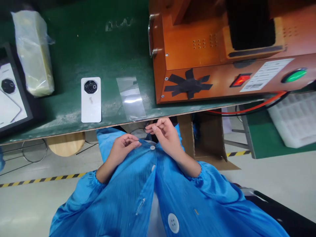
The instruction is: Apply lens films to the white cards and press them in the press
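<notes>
My left hand (124, 146) hovers in front of my lap, below the table edge, with its fingers loosely bent and nothing visible in it. Beside it, a little higher, my right hand (166, 135) is also loosely curled, its thumb near the fingers, with nothing visible in it. Both hands are apart from each other. On the green table beyond them lies a white phone back cover or phone (91, 107) with a round black camera area at its top. To its right, closest to my hands, lies a clear plastic film sheet (132, 100), shiny under the light.
An orange machine (187, 82) with a red switch and green button stands at the right. At the left are a plastic-wrapped yellowish block (37, 56) and a black tray (27, 98) with white phone pieces. A cardboard box (208, 138) and wooden stool (65, 144) are below.
</notes>
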The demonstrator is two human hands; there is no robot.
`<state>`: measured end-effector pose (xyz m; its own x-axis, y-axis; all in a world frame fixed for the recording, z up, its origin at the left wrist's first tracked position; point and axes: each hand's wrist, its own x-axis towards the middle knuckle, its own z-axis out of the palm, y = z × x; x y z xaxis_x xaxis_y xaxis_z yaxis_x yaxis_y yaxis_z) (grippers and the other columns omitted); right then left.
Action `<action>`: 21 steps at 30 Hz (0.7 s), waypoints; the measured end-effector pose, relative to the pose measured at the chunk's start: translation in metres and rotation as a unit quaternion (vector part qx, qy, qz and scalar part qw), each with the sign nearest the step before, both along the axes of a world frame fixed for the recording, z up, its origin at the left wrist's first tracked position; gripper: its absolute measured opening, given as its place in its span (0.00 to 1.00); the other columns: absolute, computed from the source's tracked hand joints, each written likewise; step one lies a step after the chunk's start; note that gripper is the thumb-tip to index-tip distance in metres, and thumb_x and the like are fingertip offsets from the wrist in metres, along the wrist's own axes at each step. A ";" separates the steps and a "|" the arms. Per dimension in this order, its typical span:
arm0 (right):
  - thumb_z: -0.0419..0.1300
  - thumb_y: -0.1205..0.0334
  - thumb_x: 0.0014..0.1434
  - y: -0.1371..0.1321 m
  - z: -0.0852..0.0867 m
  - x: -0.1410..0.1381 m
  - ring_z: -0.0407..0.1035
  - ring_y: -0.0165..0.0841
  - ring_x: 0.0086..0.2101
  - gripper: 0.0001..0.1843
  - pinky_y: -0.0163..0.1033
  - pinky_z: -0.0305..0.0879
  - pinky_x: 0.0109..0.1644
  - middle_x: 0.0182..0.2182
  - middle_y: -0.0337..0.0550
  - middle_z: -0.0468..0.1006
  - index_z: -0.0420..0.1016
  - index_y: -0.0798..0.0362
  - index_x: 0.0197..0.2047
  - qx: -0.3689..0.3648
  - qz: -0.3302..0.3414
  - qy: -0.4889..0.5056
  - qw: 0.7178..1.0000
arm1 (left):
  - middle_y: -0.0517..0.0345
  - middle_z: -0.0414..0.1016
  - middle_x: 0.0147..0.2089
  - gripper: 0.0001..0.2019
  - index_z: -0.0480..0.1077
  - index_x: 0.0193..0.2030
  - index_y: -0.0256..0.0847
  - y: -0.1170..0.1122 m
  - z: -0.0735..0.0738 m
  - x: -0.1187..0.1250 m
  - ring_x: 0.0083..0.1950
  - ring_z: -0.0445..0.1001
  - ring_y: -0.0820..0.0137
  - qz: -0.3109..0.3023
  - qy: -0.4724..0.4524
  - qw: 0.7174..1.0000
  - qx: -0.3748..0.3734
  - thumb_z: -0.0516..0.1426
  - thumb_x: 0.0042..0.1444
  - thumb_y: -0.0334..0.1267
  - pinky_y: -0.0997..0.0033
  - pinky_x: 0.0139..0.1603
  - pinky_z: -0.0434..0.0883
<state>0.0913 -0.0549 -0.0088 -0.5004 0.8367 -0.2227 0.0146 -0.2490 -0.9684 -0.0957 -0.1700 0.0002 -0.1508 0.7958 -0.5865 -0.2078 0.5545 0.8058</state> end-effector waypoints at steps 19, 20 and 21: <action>0.67 0.44 0.69 -0.002 -0.001 -0.005 0.81 0.32 0.37 0.23 0.41 0.78 0.44 0.41 0.40 0.85 0.57 0.45 0.41 -0.020 0.032 0.036 0.999 | 0.56 0.85 0.42 0.15 0.65 0.44 0.46 0.024 0.040 -0.025 0.38 0.84 0.67 -0.032 0.337 0.938 0.079 0.64 0.64 0.49 0.70 0.38 0.76; 0.67 0.45 0.69 -0.002 0.000 -0.005 0.81 0.32 0.37 0.22 0.41 0.78 0.44 0.41 0.40 0.84 0.57 0.45 0.42 -0.021 0.035 0.042 0.998 | 0.54 0.86 0.45 0.17 0.64 0.46 0.46 0.026 0.037 -0.023 0.41 0.85 0.66 -0.020 0.290 0.953 0.087 0.66 0.62 0.48 0.69 0.41 0.79; 0.68 0.45 0.69 -0.003 0.001 -0.005 0.81 0.32 0.38 0.22 0.41 0.78 0.45 0.42 0.40 0.84 0.57 0.44 0.42 -0.022 0.037 0.046 0.998 | 0.52 0.86 0.48 0.19 0.64 0.48 0.46 0.027 0.035 -0.020 0.43 0.86 0.65 -0.014 0.241 0.966 0.093 0.68 0.60 0.47 0.68 0.43 0.80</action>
